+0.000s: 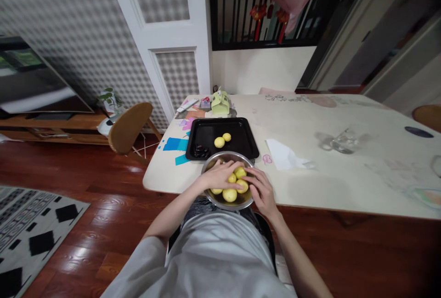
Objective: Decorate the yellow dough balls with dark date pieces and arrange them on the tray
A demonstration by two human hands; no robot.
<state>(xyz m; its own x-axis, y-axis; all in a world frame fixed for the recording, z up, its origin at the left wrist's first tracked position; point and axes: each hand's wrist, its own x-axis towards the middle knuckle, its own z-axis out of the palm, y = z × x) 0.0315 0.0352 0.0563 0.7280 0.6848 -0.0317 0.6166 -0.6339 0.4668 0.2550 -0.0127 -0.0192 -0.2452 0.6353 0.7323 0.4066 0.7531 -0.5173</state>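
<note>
Polished red-brown floorboards (pixel 113 210) surround a pale table (pixel 303 192), and from my remote seat I look down across its near edge. A steel bowl (pixel 242 202) juts past that edge, towards the table's left end, just before the near rim of a black tray (pixel 241 132); what bears its weight I cannot tell. Several heaped lemons (pixel 229 195) fill the bowl, while two loose lemons (pixel 219 142) lie near the tray's middle.

The left hand (pixel 220 176) reaches over the heap palm down, thumb well apart from its fingers and fruit showing in the gap. The right hand (pixel 263 190) bends over the bowl's right rim, fingers parted and reaching inward. Whether either pinches a lemon I cannot tell.

To sort through the heap well, I would keep one palm lightly on top, work the other's fingertips beneath a single fruit, and avoid leaning on the overhanging rim, which could tip.

The lemons look smooth, waxy and rounded; the bowl is brushed-looking metal, the tray dark with rounded corners. Past its right edge lies a thin, creased white paper (pixel 281 155).
</note>
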